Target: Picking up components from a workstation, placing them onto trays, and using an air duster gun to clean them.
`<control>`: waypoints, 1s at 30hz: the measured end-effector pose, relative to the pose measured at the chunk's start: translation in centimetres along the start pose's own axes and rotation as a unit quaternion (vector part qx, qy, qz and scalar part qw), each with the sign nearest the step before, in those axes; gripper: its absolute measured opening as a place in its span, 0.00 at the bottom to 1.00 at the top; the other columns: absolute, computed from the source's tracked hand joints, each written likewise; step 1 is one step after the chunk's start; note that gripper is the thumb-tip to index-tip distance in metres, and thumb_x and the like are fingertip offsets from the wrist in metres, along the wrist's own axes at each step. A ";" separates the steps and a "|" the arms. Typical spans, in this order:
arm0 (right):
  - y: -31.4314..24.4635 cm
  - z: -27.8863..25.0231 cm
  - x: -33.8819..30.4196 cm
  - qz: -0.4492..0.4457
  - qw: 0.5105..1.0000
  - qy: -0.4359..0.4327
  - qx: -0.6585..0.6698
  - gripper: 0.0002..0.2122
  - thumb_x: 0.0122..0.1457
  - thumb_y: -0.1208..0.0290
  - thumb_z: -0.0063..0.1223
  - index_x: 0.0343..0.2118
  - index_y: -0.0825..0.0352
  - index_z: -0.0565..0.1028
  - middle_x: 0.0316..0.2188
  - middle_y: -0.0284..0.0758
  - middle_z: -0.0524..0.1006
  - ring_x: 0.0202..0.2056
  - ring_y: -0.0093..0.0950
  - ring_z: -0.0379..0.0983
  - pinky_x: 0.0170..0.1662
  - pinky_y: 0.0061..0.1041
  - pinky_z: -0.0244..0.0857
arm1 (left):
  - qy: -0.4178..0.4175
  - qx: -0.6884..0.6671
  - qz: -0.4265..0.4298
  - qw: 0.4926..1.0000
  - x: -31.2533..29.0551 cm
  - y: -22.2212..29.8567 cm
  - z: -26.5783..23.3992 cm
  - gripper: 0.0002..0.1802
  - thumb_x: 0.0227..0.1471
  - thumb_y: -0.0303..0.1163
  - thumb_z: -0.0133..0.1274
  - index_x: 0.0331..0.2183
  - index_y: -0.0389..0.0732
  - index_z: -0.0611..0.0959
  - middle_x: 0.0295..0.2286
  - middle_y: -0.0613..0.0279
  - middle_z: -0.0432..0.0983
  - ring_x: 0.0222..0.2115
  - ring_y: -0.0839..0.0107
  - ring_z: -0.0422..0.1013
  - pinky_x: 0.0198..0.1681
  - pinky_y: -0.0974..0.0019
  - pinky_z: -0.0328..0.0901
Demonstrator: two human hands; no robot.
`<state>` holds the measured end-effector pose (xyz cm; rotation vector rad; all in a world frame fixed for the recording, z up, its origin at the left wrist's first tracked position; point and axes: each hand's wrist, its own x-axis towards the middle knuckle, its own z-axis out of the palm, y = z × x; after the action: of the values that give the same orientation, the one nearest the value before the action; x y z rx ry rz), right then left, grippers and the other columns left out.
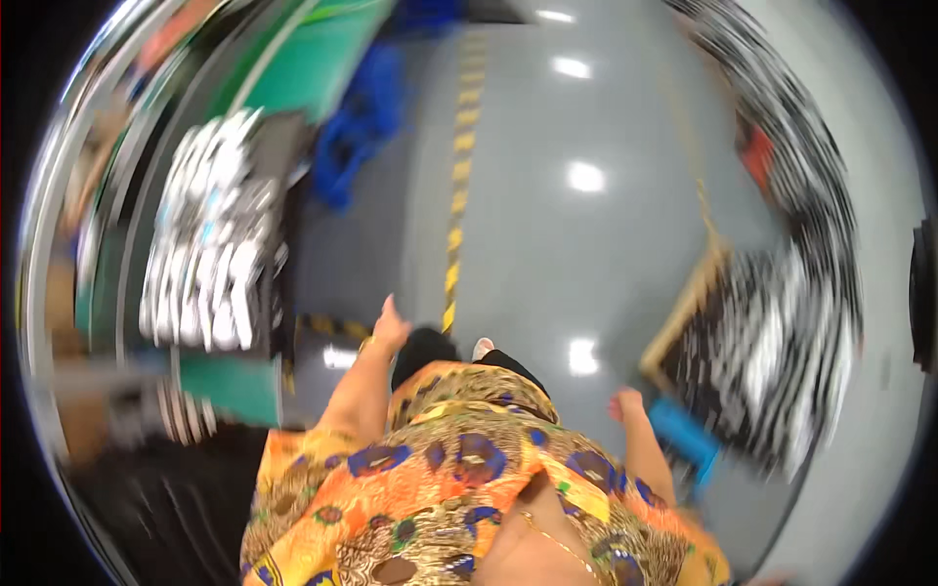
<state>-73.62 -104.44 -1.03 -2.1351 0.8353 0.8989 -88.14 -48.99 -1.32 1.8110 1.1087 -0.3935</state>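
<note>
Hanging near bottom ctr, L hand (389,328) has grip loose & wide, fingers out; R hand (626,402), lower R, too blurred to tell grip. Blue item (686,438) just beside it, stacked silver pcs (767,356) nearby. More silvery pcs (200,283) at green bench (227,388), mid L.

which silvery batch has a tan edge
The lower right batch, nearest the right hand: a tan edge borders it; the left batch has a dark edge.
</note>
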 end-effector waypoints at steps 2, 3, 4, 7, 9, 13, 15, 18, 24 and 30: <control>-20.3 3.8 2.9 -0.265 0.958 -0.054 -0.090 0.08 0.55 0.73 0.42 0.36 0.65 0.72 0.19 0.31 0.72 0.18 0.25 0.67 0.19 0.28 0.61 | 0.037 -0.008 0.000 0.999 3.1 3.6 -3.6 0.40 0.44 0.26 0.44 0.59 0.49 0.53 0.47 0.39 0.66 0.48 0.46 0.65 0.51 0.52 0.61; -31.0 7.8 1.3 -0.316 0.944 -0.096 -0.023 0.11 0.55 0.71 0.44 0.40 0.65 0.71 0.18 0.29 0.70 0.18 0.22 0.64 0.19 0.25 0.60 | 0.027 0.025 -0.074 0.997 4.4 4.7 -5.8 0.39 0.45 0.24 0.42 0.60 0.51 0.53 0.46 0.41 0.69 0.46 0.48 0.67 0.49 0.52 0.62; -38.4 10.3 2.2 -0.411 0.892 -0.171 -0.083 0.14 0.55 0.69 0.45 0.45 0.66 0.70 0.23 0.30 0.73 0.22 0.20 0.67 0.22 0.22 0.61 | 0.048 0.039 -0.112 0.992 5.3 2.7 -5.7 0.41 0.43 0.26 0.46 0.60 0.50 0.53 0.40 0.41 0.73 0.42 0.50 0.71 0.45 0.54 0.64; -59.4 21.3 -10.4 -0.549 0.787 -0.216 -0.178 0.18 0.57 0.74 0.42 0.51 0.69 0.68 0.35 0.36 0.75 0.33 0.21 0.71 0.32 0.19 0.64 | 0.088 -0.149 -0.186 0.967 10.4 5.0 -8.8 0.42 0.43 0.22 0.44 0.60 0.50 0.52 0.42 0.42 0.72 0.42 0.51 0.71 0.45 0.55 0.64; -66.7 26.7 -14.0 -0.584 0.742 -0.252 -0.213 0.18 0.57 0.74 0.41 0.51 0.69 0.67 0.38 0.37 0.75 0.36 0.22 0.71 0.35 0.20 0.65 | 0.137 -0.166 -0.168 0.962 15.5 8.2 -10.1 0.43 0.43 0.20 0.43 0.61 0.50 0.50 0.41 0.43 0.73 0.39 0.52 0.72 0.43 0.56 0.65; -75.3 33.8 -16.9 -0.695 0.545 -0.335 -0.329 0.17 0.58 0.75 0.39 0.51 0.68 0.68 0.41 0.41 0.75 0.41 0.27 0.72 0.43 0.24 0.65 | 0.146 -0.396 -0.235 0.876 25.1 15.9 -15.5 0.40 0.46 0.25 0.46 0.60 0.48 0.51 0.44 0.43 0.71 0.45 0.51 0.70 0.47 0.53 0.64; -76.7 35.3 -16.1 -0.622 0.540 -0.362 -0.436 0.15 0.59 0.72 0.41 0.49 0.68 0.69 0.40 0.41 0.75 0.40 0.27 0.72 0.44 0.25 0.64 | 0.125 -0.354 -0.251 0.892 29.9 16.2 -15.3 0.39 0.46 0.25 0.48 0.59 0.44 0.52 0.44 0.43 0.71 0.46 0.51 0.68 0.48 0.53 0.64; -81.7 36.4 -6.7 -0.544 0.537 -0.366 -0.531 0.16 0.59 0.69 0.46 0.49 0.69 0.69 0.35 0.34 0.76 0.32 0.22 0.72 0.33 0.21 0.65 | 0.149 -0.376 -0.288 0.868 32.2 19.1 -17.8 0.38 0.45 0.23 0.47 0.58 0.38 0.53 0.45 0.42 0.70 0.48 0.51 0.67 0.49 0.54 0.64; -98.1 38.3 3.5 -0.474 0.481 -0.349 -0.650 0.17 0.59 0.67 0.48 0.48 0.71 0.69 0.34 0.35 0.76 0.29 0.22 0.73 0.30 0.20 0.66 | 0.248 -0.408 -0.364 0.800 39.3 21.6 -17.0 0.36 0.45 0.23 0.44 0.58 0.38 0.55 0.42 0.41 0.72 0.46 0.49 0.68 0.50 0.56 0.62; -111.9 46.1 1.6 -0.556 0.437 -0.378 -0.598 0.16 0.57 0.67 0.47 0.46 0.69 0.71 0.30 0.37 0.77 0.31 0.23 0.74 0.36 0.23 0.67 | 0.377 -0.470 -0.343 0.721 42.8 28.4 -14.9 0.34 0.47 0.25 0.40 0.58 0.40 0.56 0.48 0.41 0.67 0.50 0.52 0.64 0.50 0.56 0.62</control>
<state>-4.64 -5.47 9.06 -1.9361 -2.0715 1.4924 -44.57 -18.38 -6.54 0.5335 2.0493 0.5258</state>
